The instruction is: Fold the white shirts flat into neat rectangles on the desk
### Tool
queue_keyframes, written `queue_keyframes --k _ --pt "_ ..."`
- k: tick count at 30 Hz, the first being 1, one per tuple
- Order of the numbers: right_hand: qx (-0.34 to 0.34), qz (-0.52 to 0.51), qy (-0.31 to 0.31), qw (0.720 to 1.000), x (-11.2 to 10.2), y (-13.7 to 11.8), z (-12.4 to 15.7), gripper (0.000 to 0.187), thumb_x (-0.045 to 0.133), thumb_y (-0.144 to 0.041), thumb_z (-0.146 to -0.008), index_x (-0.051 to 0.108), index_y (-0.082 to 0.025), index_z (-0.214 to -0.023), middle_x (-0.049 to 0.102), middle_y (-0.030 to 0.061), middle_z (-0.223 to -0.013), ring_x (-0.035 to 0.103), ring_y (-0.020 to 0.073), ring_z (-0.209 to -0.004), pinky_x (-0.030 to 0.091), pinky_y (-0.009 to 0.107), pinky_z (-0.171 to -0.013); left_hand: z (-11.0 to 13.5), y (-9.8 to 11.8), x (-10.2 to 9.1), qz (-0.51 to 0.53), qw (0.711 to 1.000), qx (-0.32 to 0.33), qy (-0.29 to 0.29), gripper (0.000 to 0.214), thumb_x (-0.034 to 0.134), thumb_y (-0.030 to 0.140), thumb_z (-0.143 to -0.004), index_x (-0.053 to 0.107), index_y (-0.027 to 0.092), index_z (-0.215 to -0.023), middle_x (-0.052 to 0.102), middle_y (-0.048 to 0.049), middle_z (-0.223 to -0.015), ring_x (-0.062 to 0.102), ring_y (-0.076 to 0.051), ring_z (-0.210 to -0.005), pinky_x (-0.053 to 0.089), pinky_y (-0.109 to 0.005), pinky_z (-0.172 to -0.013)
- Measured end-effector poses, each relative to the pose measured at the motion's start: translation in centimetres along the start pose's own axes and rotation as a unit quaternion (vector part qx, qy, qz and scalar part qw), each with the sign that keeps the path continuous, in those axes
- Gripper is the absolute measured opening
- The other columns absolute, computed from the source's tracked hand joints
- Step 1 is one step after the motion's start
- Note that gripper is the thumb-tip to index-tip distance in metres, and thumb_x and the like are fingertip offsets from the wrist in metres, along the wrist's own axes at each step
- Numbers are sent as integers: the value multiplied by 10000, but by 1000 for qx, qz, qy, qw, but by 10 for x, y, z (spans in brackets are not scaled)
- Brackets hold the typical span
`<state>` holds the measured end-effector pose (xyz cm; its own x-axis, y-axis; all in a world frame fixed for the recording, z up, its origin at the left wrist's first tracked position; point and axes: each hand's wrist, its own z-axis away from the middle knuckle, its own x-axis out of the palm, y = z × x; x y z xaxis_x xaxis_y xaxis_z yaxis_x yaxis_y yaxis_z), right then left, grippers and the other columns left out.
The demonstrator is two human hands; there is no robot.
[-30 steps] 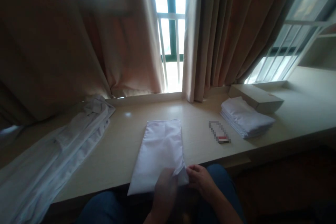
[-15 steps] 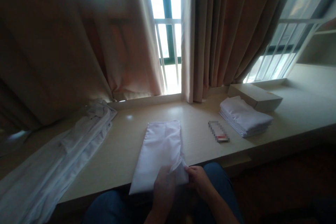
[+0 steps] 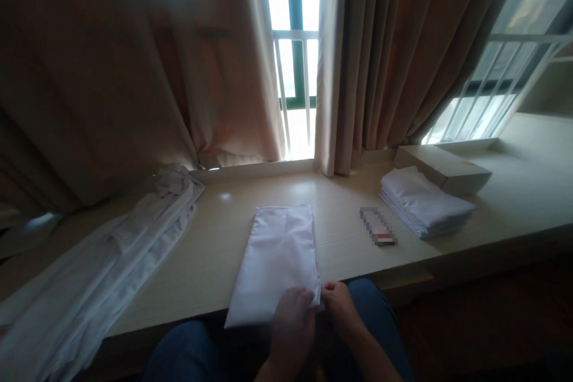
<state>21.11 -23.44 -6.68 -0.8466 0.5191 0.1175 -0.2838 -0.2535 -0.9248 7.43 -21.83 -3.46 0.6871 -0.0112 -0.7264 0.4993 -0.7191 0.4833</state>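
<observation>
Folded white cloth, flat rectangle (image 3: 277, 256): near right corner hidden by blurred left hand (image 3: 293, 319). Located on pale wood-grain worktop (image 3: 210, 262), near end overhanging the front edge; long axis pointing away from the person. Left hand: fingers curled over cloth. Right hand (image 3: 339, 305): fingertips bent at right edge. Either grip: cannot tell.

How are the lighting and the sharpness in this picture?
Head view: the centre window glares white; head view: the left curtain is mostly dark, with a hazy pale patch near the top; head view: the left hand looks blurred, the folded white cloth a little soft.
</observation>
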Motion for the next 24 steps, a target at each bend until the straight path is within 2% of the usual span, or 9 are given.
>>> queue_keyframes --k 4,7,9,11,13,15,18,24 --pt "-17 35 32 999 2 -1 -1 223 656 -267 -509 443 -201 -517 452 -56 -467 391 91 -479 294 220 -457 1 2 2 -8 1000 20 -14 284 481 96 -797 588 267 -997 603 -83 -951 572 -243 -902 505 -426 -773" --pt "-61 96 79 990 3 0 -2 208 603 -167 -494 401 -213 -510 436 -65 -477 361 87 -513 256 217 -476 4 2 5 -5 999 28 -15 278 471 97 -806 593 263 -993 607 -85 -955 570 -246 -909 502 -430 -778" --pt "-89 160 110 977 4 2 -3 195 590 -158 -517 407 -219 -539 456 -61 -500 369 94 -527 254 222 -486 6 1 7 -3 1000 28 -10 275 464 99 -814 593 261 -995 610 -86 -967 569 -245 -915 500 -428 -783" --pt "-98 191 114 970 3 3 -4 187 611 -183 -542 432 -221 -581 486 -54 -527 401 104 -537 276 224 -493 7 0 8 -3 999 35 -7 283 469 98 -813 589 254 -1017 609 -88 -997 564 -243 -933 498 -424 -797" --pt "-100 138 78 982 1 2 -3 179 644 -226 -564 481 -208 -635 536 -38 -575 455 117 -565 330 224 -518 6 -2 8 -10 999 49 0 302 478 91 -806 583 238 -1048 607 -90 -1030 558 -241 -960 493 -422 -822" --pt "-98 37 18 994 -3 -1 0 189 655 -305 -624 553 -178 -718 599 -7 -652 519 136 -611 397 235 -568 5 -3 8 -22 998 63 7 318 481 80 -801 584 223 -1065 604 -90 -1053 554 -239 -986 488 -420 -845" --pt "-53 -92 -48 993 -9 -8 8 310 607 -445 -723 618 -152 -822 651 27 -731 574 159 -629 439 252 -565 6 -4 7 -41 997 72 6 312 479 79 -805 597 213 -1061 602 -95 -1062 559 -242 -994 492 -419 -843" --pt "1 -138 -87 987 -15 -20 21 374 624 -492 -726 671 -146 -861 678 43 -750 617 181 -642 465 251 -526 13 -8 12 -21 999 44 12 265 473 107 -845 599 218 -1051 604 -94 -1070 570 -230 -1001 497 -410 -862"
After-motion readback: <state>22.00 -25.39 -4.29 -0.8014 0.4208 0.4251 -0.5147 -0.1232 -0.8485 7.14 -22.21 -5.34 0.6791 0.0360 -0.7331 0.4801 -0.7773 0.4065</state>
